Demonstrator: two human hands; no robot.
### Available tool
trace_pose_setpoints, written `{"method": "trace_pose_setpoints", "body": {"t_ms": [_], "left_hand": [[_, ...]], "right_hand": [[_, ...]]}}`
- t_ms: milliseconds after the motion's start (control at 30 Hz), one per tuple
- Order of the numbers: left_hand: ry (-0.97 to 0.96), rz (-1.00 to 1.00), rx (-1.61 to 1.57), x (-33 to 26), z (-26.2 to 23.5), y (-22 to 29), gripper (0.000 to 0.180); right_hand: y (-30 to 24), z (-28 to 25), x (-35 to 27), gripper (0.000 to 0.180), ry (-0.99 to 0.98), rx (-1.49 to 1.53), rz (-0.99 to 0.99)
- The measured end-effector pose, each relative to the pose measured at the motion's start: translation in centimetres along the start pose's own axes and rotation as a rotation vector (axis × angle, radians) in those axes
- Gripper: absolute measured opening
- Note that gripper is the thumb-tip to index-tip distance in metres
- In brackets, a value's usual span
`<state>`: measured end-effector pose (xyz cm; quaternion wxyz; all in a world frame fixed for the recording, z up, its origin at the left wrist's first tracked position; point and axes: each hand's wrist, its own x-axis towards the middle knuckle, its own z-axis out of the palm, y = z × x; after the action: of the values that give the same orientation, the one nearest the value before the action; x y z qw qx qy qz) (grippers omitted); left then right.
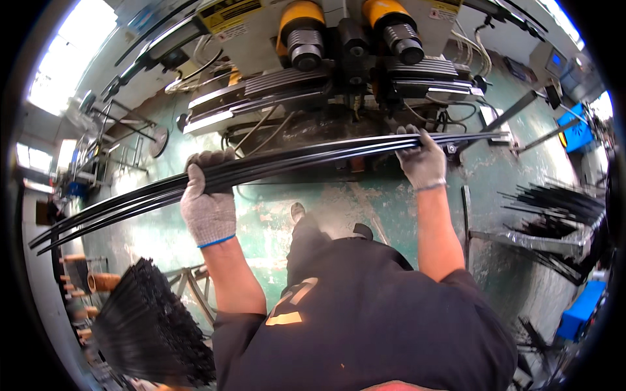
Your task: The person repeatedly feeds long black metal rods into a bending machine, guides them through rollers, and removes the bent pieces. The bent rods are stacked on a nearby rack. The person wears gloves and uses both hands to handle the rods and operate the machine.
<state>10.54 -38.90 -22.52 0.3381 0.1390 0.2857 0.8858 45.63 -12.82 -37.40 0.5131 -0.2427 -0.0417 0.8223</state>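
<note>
A bundle of several long, thin black rods stretches across in front of me, from the far left to the machine's right side. My left hand, in a pale knitted glove with a blue cuff edge, is closed around the bundle left of its middle. Toward the right end, my gloved right hand grips the same rods, with its thumb over them. The rods fan apart slightly at the left end, which hangs lower in the picture than the right. Beyond the rods stands a machine with two orange-sleeved metal spindles.
A dense stack of black rods lies at the lower left. More rods rest on a metal rack at the right, with a blue box below. Cables hang under the machine. The floor is worn green.
</note>
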Motion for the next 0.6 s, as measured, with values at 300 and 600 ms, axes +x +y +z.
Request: {"method": "trace_pose_setpoints", "body": {"t_ms": [300,600], "left_hand": [[0.014,-0.006,-0.102,18.1,-13.0,10.0,0.032],[0.069,-0.205,-0.068,33.1,-21.3,7.9,0.025]], "right_hand": [[1.3,6.5,7.3,0.020,0.238,-0.203,-0.398],[6.9,9.9,14.7,0.039,0.333,-1.116,-0.867]]}}
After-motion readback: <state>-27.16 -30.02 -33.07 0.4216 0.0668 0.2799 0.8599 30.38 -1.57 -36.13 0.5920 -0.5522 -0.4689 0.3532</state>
